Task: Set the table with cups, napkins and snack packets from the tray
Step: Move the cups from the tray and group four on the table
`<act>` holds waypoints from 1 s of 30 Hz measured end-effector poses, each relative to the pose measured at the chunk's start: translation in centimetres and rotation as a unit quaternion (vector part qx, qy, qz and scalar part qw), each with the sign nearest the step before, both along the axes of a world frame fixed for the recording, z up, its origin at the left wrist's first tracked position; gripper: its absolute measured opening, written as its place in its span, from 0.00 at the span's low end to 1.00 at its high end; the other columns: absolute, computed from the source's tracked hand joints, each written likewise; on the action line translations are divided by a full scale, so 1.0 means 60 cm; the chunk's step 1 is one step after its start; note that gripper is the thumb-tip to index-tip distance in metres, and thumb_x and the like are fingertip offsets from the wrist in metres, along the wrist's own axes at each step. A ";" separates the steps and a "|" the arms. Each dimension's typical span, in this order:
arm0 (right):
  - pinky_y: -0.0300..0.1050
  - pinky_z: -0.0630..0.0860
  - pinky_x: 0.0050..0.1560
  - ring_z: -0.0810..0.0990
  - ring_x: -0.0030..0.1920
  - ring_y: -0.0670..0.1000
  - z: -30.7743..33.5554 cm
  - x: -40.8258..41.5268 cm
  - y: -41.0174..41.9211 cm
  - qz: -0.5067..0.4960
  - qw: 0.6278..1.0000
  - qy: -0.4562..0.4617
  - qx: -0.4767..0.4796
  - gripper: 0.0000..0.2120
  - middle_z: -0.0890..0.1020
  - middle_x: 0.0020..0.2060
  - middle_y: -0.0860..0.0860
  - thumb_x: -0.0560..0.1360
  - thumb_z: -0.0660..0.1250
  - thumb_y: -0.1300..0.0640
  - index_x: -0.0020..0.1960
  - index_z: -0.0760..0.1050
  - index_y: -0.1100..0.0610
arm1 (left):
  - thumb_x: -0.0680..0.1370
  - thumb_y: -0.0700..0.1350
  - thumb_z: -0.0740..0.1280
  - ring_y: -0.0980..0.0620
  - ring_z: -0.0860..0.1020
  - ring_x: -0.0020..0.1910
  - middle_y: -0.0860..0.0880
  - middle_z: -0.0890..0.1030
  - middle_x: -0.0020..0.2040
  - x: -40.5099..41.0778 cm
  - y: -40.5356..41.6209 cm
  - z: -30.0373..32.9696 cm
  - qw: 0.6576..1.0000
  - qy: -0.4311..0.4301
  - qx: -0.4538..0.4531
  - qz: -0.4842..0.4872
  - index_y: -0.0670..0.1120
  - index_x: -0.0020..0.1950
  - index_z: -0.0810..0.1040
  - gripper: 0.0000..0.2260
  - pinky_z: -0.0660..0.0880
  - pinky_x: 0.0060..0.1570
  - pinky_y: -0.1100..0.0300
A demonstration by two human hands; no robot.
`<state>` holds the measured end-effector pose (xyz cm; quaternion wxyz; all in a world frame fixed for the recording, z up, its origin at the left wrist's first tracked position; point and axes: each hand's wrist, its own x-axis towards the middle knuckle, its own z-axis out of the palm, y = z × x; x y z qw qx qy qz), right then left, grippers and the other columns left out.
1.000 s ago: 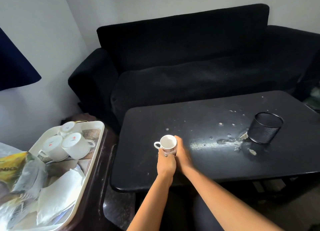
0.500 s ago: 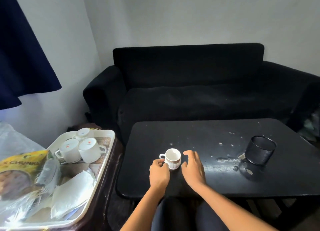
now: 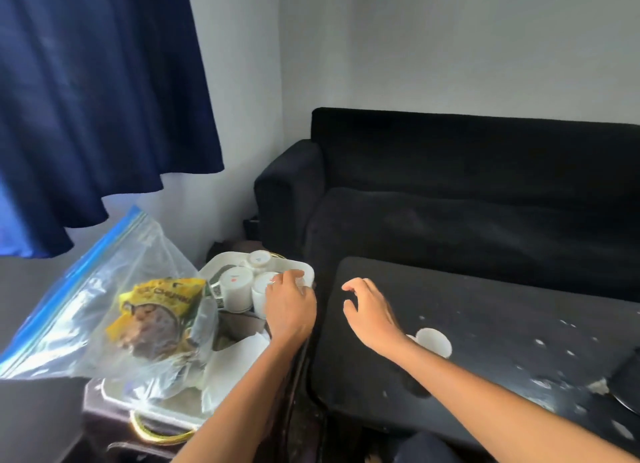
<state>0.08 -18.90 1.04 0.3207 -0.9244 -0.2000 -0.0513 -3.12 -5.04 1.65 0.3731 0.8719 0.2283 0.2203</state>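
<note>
A white cup (image 3: 434, 342) is seen on the black table (image 3: 485, 324), lower right; above it the right hand (image 3: 372, 312) is held loosely spread, empty. At centre, the left hand (image 3: 289, 305) is closed around an upturned cup (image 3: 260, 291) in the tray (image 3: 308, 270).

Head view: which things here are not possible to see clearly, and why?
- Cup on the black table: this cup is partly hidden by the right forearm.
- Left hand covers the nearest tray cup; grip unclear.
- Snack packet: text blurred behind the plastic bag.
- Dark object: cut off by the right edge.
</note>
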 end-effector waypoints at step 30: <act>0.55 0.65 0.67 0.67 0.68 0.57 -0.012 0.079 0.187 0.151 0.985 0.054 -0.066 0.22 0.66 0.70 0.55 0.81 0.52 0.47 0.72 0.60 0.57 | 0.74 0.64 0.64 0.46 0.73 0.64 0.46 0.77 0.62 0.176 0.185 0.004 0.904 0.275 0.325 0.044 0.45 0.63 0.73 0.27 0.55 0.73 0.42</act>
